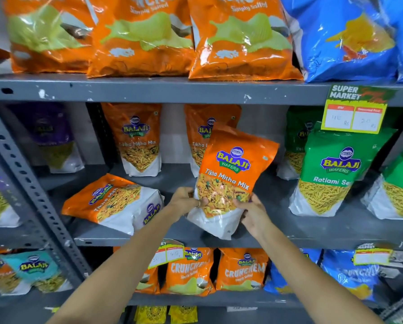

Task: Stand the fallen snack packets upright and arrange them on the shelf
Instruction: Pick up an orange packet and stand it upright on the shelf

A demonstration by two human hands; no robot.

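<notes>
We hold one orange Tikha Mitha Mix packet (231, 183) at the front of the middle shelf (196, 239), near upright but tilted with its top to the right; whether its white base touches the shelf or sits just above it we cannot tell. Our left hand (184, 199) and right hand (254, 213) grip its lower sides, fingers (204, 202) closed on the clear window. We judge the low grip lets us steer the base down flat.

A second packet of the same kind, the fallen packet (114, 202), lies on its back to the left, top toward the rear-left; it is not yet stood up.

Two upright orange packets (139, 139) stand at the back of the shelf, one directly behind ours. Green Ratlami packets (331, 174) stand to the right, under a yellow price tag (354, 113).
</notes>
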